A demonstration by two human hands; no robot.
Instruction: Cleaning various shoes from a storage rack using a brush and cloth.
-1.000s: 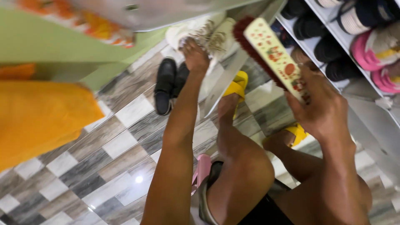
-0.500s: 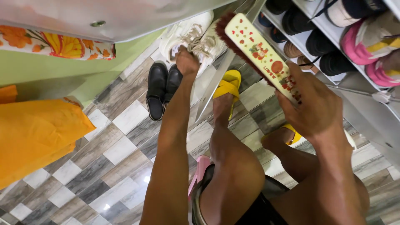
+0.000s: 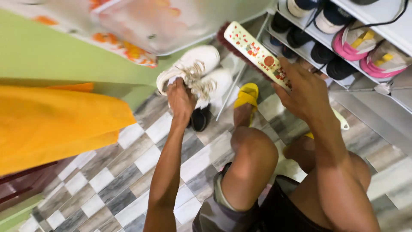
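The person crouches over a floor of grey, white and wood-toned checkered tiles (image 3: 141,159), knees bent and a yellow open-toed sandal (image 3: 246,95) on the forward foot. The left hand (image 3: 181,99) is stretched out ahead with its fingers curled around the collar of a white lace-up sneaker (image 3: 189,66), holding it off the floor with the loose laces hanging beside the knuckles; a second white sneaker (image 3: 216,83) lies just beside and partly under it, and the dark toe of a black shoe (image 3: 199,119) shows below the wrist. The right hand (image 3: 302,90) is closed around a long flat cream plastic brush (image 3: 257,53) printed with red and green patterns, raised at a slant, its reddish-brown bristles along the far edge pointing away toward the sneakers. To the right stands a white metal shoe rack (image 3: 377,17) whose shelves carry dark shoes and pink-and-white sneakers (image 3: 369,47). At the left hangs a bright orange cloth (image 3: 51,124) against a green wall (image 3: 47,56), with a clear plastic container (image 3: 150,23) blurred above
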